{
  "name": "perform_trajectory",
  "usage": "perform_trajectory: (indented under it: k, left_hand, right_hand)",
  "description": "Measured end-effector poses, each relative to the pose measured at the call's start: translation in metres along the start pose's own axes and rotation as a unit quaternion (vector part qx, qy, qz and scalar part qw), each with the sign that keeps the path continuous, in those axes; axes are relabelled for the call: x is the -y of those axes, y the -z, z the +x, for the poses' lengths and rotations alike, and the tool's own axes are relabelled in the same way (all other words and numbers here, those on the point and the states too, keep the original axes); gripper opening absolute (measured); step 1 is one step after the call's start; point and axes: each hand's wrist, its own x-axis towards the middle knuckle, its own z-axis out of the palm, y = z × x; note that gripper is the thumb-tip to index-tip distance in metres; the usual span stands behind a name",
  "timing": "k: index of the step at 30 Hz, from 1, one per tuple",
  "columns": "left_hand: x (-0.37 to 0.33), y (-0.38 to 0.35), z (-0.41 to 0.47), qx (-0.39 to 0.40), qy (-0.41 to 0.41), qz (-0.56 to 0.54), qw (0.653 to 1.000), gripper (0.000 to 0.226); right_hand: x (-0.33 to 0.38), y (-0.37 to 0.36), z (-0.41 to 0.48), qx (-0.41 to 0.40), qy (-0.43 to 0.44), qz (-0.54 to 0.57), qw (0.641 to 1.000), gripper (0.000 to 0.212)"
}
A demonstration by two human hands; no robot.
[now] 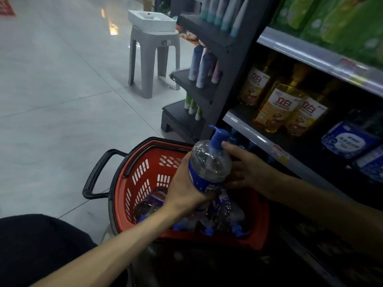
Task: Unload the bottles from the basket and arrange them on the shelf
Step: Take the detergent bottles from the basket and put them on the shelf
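Observation:
A clear pump bottle (209, 160) with a blue pump head and blue label is held upright above the red basket (143, 168). My left hand (184, 187) grips its lower body from the left. My right hand (246, 168) lies against its right side, fingers spread on the bottle. Several more clear bottles (226, 214) with blue pumps lie in the basket's bottom. The shelf (255, 137) with its grey front rail runs along the right, just beyond the basket.
Yellow detergent bottles (277, 108) and blue packs (348, 141) stand on the shelf. A dark end rack (199, 88) holds tubes. A grey stool (153, 61) carrying a white basin stands on the tiled floor behind. The basket's black handle (97, 172) sticks out left.

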Motion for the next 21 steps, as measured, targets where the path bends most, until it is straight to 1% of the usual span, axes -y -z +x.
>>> perform_trajectory:
  k: [3,5,8,11,13,15,16,18,19,21]
  left_hand:
    - [-0.002,-0.005,-0.006,-0.001,0.036,-0.032,0.999,0.114]
    - [-0.007,-0.006,-0.004,0.004,0.059,-0.061,0.996,0.102]
    - [-0.019,-0.008,0.006,0.027,0.085,-0.109,0.990,0.083]
    - [-0.032,-0.007,0.016,0.065,0.128,-0.190,0.971,0.081]
    - [-0.039,-0.006,0.022,0.118,0.140,-0.248,0.951,0.079]
    - [-0.053,-0.004,0.027,0.162,0.153,-0.277,0.935,0.076]
    - [-0.062,-0.004,0.029,0.182,0.163,-0.285,0.927,0.082]
    - [-0.077,-0.005,0.031,0.207,0.179,-0.270,0.923,0.104]
    - [-0.085,-0.008,0.031,0.222,0.180,-0.264,0.921,0.111]
    - [-0.100,-0.018,0.030,0.247,0.162,-0.257,0.920,0.110]
  right_hand:
    - [-0.015,0.009,-0.006,-0.024,-0.016,0.080,0.996,0.050]
    - [-0.026,0.015,-0.007,-0.044,-0.022,0.115,0.992,0.043]
    - [-0.037,0.020,-0.014,-0.034,-0.027,0.105,0.994,0.033]
    - [-0.043,0.022,-0.023,-0.009,-0.019,0.062,0.998,0.038]
    - [-0.044,0.026,-0.029,-0.007,-0.014,0.042,0.999,0.048]
    - [-0.043,0.034,-0.035,-0.011,-0.004,0.042,0.999,0.062]
    - [-0.041,0.037,-0.039,-0.008,0.005,0.037,0.999,0.067]
    - [-0.037,0.043,-0.045,0.001,0.016,0.043,0.999,0.076]
    - [-0.039,0.046,-0.047,0.006,0.023,0.056,0.998,0.085]
    - [-0.048,0.052,-0.048,0.014,0.046,0.104,0.993,0.108]
